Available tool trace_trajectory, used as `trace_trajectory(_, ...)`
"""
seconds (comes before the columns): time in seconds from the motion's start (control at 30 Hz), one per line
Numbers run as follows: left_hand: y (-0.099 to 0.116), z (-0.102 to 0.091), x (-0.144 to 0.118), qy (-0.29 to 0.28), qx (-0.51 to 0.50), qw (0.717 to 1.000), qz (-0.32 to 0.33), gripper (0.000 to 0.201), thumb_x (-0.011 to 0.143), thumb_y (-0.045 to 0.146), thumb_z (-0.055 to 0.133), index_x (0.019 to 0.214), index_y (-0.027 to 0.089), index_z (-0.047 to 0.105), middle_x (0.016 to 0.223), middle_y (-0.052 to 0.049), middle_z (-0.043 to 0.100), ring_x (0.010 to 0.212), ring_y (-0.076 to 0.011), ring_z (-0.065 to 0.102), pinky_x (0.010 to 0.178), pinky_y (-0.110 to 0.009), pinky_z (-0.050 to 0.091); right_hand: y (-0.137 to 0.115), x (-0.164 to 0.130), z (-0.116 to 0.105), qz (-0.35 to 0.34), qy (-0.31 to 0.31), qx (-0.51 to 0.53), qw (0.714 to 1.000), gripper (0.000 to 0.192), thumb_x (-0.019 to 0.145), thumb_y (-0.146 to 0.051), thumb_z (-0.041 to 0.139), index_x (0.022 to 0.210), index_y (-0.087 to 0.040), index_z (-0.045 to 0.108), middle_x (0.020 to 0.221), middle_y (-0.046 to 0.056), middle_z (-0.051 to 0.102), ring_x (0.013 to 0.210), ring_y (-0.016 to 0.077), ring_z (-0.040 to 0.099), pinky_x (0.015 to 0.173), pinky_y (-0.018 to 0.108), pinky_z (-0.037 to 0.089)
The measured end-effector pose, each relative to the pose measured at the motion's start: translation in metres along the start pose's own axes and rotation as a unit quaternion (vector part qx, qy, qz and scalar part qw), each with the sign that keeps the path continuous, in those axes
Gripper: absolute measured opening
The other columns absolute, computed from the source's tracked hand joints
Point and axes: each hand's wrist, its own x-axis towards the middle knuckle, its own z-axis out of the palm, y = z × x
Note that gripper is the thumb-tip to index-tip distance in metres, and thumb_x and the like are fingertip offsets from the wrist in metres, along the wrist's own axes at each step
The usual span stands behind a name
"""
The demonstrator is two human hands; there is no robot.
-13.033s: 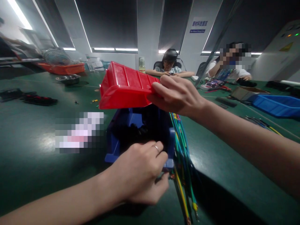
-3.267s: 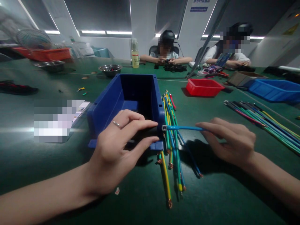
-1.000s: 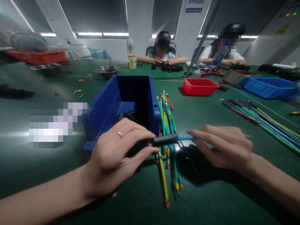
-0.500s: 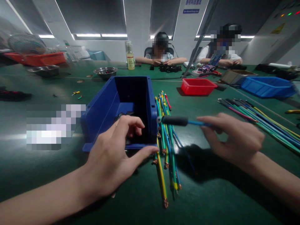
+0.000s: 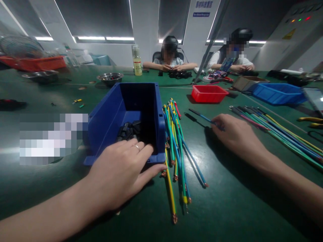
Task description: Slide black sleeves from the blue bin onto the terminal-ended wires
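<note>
My left hand (image 5: 122, 166) reaches over the front lip of a dark blue bin (image 5: 102, 126). Its fingertips are hidden inside, by a pile of small black pieces (image 5: 128, 130), while the thumb stands apart over the lip's right corner. Between the fingers of my right hand (image 5: 232, 132) is a blue wire (image 5: 207, 119) with a black sleeve (image 5: 195, 112) on its far end. That wire points away to the left, just over the table. Beside the bin lies a loose bundle of green, yellow and blue wires (image 5: 180, 141) with bare copper ends.
More sleeved wires (image 5: 272, 129) lie at the right, near yellow-handled pliers (image 5: 308, 119). Farther back are a red tray (image 5: 209, 94), a light blue tray (image 5: 277, 93), a metal bowl (image 5: 110, 78) and a bottle (image 5: 137, 60). Two people sit across the green table (image 5: 227, 208).
My right hand has moved the sleeved blue wire away from the bin, lowering it over the table beyond the bundle. My left hand's fingers have gone down into the bin. The view has shifted slightly.
</note>
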Motion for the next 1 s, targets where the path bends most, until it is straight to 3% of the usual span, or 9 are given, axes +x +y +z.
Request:
trace_trajectory(0.13, 0.0, 0.0, 0.0, -0.007, 0.005, 1.0, -0.003, 0.046, 0.103, 0.048, 0.037, 0.08, 0.018, 0.061, 0.068, -0.006, 0.063, 0.058, -0.0231, 0.059, 0.055, -0.033, 0.04, 0.004, -0.002, 0.002, -0.007, 0.032, -0.017, 0.999, 0.007, 0.089, -0.025, 0.062, 0.092, -0.018, 0.06, 0.082, 0.01, 0.068, 0.068, 0.0215, 0.061, 0.057, 0.03, 0.044)
trace_trajectory(0.23, 0.001, 0.0, 0.0, -0.002, 0.006, 1.0, -0.002, 0.044, 0.103, 0.048, 0.039, 0.078, 0.018, 0.061, 0.067, -0.005, 0.063, 0.056, -0.0223, 0.057, 0.054, -0.032, 0.039, 0.006, -0.001, 0.002, 0.008, 0.016, -0.029, 0.999, 0.012, 0.09, -0.03, 0.062, 0.095, -0.018, 0.06, 0.083, 0.009, 0.067, 0.07, 0.0226, 0.062, 0.057, 0.031, 0.044)
trace_trajectory(0.5, 0.0, 0.002, 0.0, 0.012, 0.018, 1.0, 0.005, 0.045, 0.103, 0.047, 0.036, 0.078, 0.018, 0.06, 0.068, -0.006, 0.063, 0.059, -0.0239, 0.058, 0.055, -0.034, 0.041, 0.013, 0.002, 0.002, 0.098, -0.081, -0.055, 0.99, 0.031, 0.093, -0.051, 0.054, 0.094, -0.021, 0.064, 0.082, 0.008, 0.069, 0.065, 0.0242, 0.062, 0.049, 0.029, 0.033)
trace_trajectory(0.63, 0.0, 0.002, 0.0, 0.005, 0.028, 1.0, 0.007, 0.045, 0.103, 0.047, 0.036, 0.078, 0.018, 0.06, 0.068, -0.007, 0.062, 0.058, -0.0242, 0.058, 0.054, -0.035, 0.042, 0.017, 0.011, -0.006, 0.157, -0.175, 0.014, 0.972, 0.041, 0.089, -0.06, 0.052, 0.1, -0.023, 0.064, 0.088, 0.008, 0.071, 0.072, 0.0258, 0.065, 0.054, 0.032, 0.041)
trace_trajectory(0.8, 0.001, 0.001, 0.0, -0.006, 0.032, 0.999, 0.002, 0.043, 0.103, 0.045, 0.035, 0.078, 0.019, 0.057, 0.069, -0.006, 0.06, 0.058, -0.0257, 0.058, 0.053, -0.036, 0.042, 0.023, 0.021, -0.02, 0.164, -0.268, 0.115, 0.942, 0.036, 0.082, -0.047, 0.059, 0.103, -0.019, 0.065, 0.091, 0.007, 0.071, 0.077, 0.0231, 0.068, 0.065, 0.034, 0.051)
trace_trajectory(1.0, 0.001, 0.003, 0.001, 0.024, 0.024, 0.999, 0.016, 0.034, 0.102, 0.042, 0.04, 0.081, 0.019, 0.055, 0.07, -0.006, 0.059, 0.06, -0.0265, 0.058, 0.053, -0.038, 0.044, 0.03, 0.02, -0.016, 0.186, -0.309, 0.174, 0.917, 0.049, 0.079, -0.064, 0.058, 0.096, -0.018, 0.063, 0.08, 0.007, 0.068, 0.062, 0.0195, 0.063, 0.056, 0.032, 0.048)
